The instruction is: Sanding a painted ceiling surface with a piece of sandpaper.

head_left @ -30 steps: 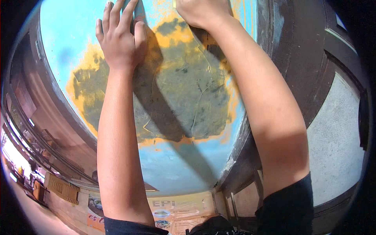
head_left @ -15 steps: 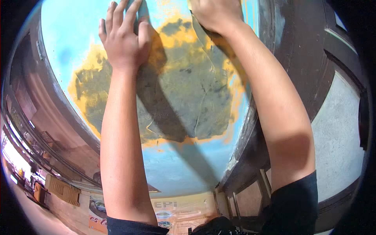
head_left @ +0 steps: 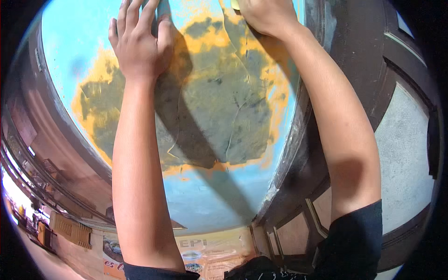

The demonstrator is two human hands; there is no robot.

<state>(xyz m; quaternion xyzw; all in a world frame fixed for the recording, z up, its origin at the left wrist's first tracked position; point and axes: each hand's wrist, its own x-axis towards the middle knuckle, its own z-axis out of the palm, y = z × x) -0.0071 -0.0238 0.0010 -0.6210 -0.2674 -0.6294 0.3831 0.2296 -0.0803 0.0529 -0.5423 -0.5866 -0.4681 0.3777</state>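
Observation:
A light blue panel fills the middle of the view, with a large grey-brown patch on it, ringed by yellow-orange. Against the panel's upper left part lies my left hand, fingers spread, just above the patch's edge. My right hand is at the top right of the panel, bent at the wrist and closed. From under it pokes a pale yellow edge of something small, whose kind I cannot make out. The right fingertips are hidden, partly behind the hand and partly by the top of the picture.
A dark, worn frame borders the panel on the right. Beyond it are dark timbers with a grey-white panel. A printed banner shows below. At the lower left are a tan plastic chair and cluttered items.
My right hand has shifted a little to the right across the panel, and more of the yellow edge shows. The left hand keeps its place on the panel; the view has moved slightly.

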